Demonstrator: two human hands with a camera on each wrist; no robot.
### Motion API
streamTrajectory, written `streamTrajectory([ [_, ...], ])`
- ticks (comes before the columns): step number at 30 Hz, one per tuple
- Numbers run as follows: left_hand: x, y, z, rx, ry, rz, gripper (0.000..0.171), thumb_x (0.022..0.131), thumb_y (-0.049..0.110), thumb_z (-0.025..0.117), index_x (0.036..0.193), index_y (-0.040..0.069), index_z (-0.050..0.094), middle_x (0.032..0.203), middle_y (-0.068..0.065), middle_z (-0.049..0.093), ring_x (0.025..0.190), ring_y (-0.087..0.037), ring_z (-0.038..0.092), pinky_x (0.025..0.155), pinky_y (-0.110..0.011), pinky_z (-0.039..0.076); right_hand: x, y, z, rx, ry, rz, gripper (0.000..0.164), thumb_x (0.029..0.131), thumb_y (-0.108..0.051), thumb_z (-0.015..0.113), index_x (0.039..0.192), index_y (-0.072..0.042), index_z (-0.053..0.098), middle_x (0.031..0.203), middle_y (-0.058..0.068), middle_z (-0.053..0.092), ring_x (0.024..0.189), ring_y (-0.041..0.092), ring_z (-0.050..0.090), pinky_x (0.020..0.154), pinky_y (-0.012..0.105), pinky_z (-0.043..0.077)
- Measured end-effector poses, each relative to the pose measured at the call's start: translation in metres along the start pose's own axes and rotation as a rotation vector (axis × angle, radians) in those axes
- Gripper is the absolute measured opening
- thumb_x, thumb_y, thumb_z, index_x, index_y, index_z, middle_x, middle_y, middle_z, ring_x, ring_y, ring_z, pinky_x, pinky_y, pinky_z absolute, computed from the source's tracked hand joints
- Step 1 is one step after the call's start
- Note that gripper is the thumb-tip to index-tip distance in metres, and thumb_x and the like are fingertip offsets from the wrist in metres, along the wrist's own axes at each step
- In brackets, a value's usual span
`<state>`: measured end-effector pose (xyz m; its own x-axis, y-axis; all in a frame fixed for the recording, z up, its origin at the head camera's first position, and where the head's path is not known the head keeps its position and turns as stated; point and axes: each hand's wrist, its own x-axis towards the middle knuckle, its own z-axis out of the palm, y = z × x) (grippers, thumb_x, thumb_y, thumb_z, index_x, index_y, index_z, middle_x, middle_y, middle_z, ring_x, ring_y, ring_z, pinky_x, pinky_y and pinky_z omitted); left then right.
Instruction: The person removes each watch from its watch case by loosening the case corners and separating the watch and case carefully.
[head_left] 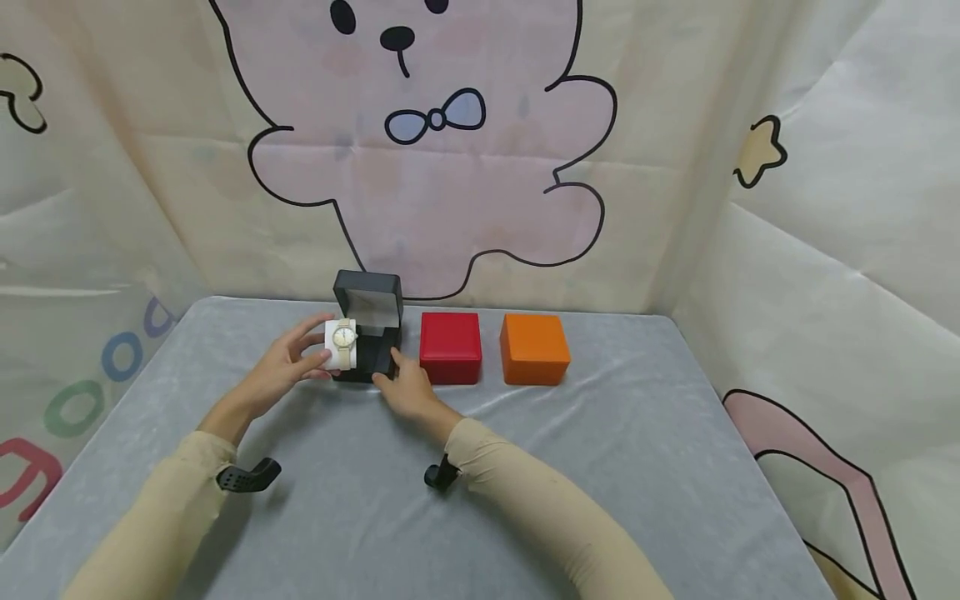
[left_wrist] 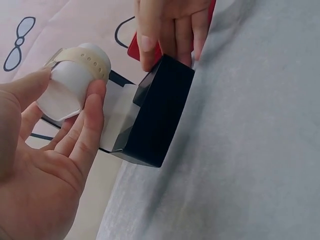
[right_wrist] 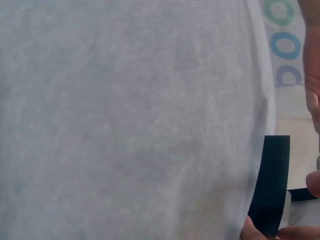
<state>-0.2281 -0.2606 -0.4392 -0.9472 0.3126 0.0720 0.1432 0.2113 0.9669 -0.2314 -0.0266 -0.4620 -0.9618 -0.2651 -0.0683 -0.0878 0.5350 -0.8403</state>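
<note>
A wristwatch point(head_left: 344, 337) with a cream strap is wrapped around a white cushion point(left_wrist: 64, 95). My left hand point(head_left: 283, 367) holds the cushion between thumb and fingers, raised at the left of an open black watch box point(head_left: 369, 287). The lid of the box stands up at the back, its lining pale grey. With thumb and fingers, my right hand point(head_left: 411, 390) grips the box's right front corner. In the right wrist view, only the fingertips point(right_wrist: 251, 231) of that hand show, at the dark box wall.
Just right of the watch box stands a red box point(head_left: 450, 348), and beyond it an orange box point(head_left: 535, 350), both closed. A grey cloth point(head_left: 360, 500) covers the table. Behind hangs a printed curtain point(head_left: 480, 200).
</note>
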Motion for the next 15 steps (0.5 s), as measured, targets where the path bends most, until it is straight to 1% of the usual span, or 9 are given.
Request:
streamTrajectory([
  [3,-0.0012,-0.0003,0.002,-0.006,0.002,-0.009,0.064,0.103,0.018,0.06,0.159,0.019,0.03,0.155,-0.026,0.035,0.1,-0.007,0.07,0.078,-0.033,0.062,-0.0006,-0.0008,-0.0042,0.039,-0.04,0.018,0.066,0.1,-0.026,0.06,0.156,-0.003,0.035,0.159,0.014,0.042,0.145,0.021,0.044,0.117,0.039,0.041],
  [6,-0.0028,0.0008,0.004,0.001,-0.003,-0.025,0.065,0.101,0.019,0.062,0.159,0.016,0.031,0.158,-0.025,0.035,0.105,-0.003,0.067,0.077,-0.035,0.062,-0.0006,-0.001,-0.0073,0.063,-0.06,0.02,0.066,0.101,-0.026,0.06,0.157,-0.003,0.034,0.158,0.015,0.044,0.146,0.024,0.043,0.118,0.04,0.04],
  [10,-0.0066,0.0021,0.0056,-0.001,-0.014,-0.048,0.067,0.101,0.019,0.063,0.158,0.009,0.031,0.156,-0.027,0.037,0.104,-0.002,0.068,0.076,-0.036,0.062,-0.0019,-0.0013,-0.0096,0.085,-0.087,0.028,0.065,0.101,-0.026,0.06,0.156,-0.004,0.035,0.157,0.016,0.045,0.145,0.025,0.045,0.117,0.04,0.041],
  [13,-0.0087,0.0021,0.0066,-0.016,-0.026,-0.06,0.066,0.101,0.018,0.063,0.158,0.009,0.032,0.153,-0.03,0.04,0.099,-0.007,0.071,0.076,-0.037,0.063,-0.0038,-0.0006,-0.01,0.096,-0.103,0.038,0.065,0.101,-0.027,0.06,0.157,-0.005,0.035,0.156,0.016,0.046,0.143,0.025,0.048,0.115,0.039,0.043],
  [15,-0.0094,0.002,0.0075,-0.023,-0.03,-0.064,0.064,0.101,0.018,0.064,0.157,0.011,0.033,0.153,-0.03,0.04,0.101,-0.008,0.07,0.077,-0.038,0.063,-0.0046,0.0001,-0.0103,0.108,-0.112,0.04,0.065,0.101,-0.026,0.06,0.157,-0.005,0.035,0.155,0.016,0.048,0.141,0.025,0.05,0.113,0.038,0.045],
])
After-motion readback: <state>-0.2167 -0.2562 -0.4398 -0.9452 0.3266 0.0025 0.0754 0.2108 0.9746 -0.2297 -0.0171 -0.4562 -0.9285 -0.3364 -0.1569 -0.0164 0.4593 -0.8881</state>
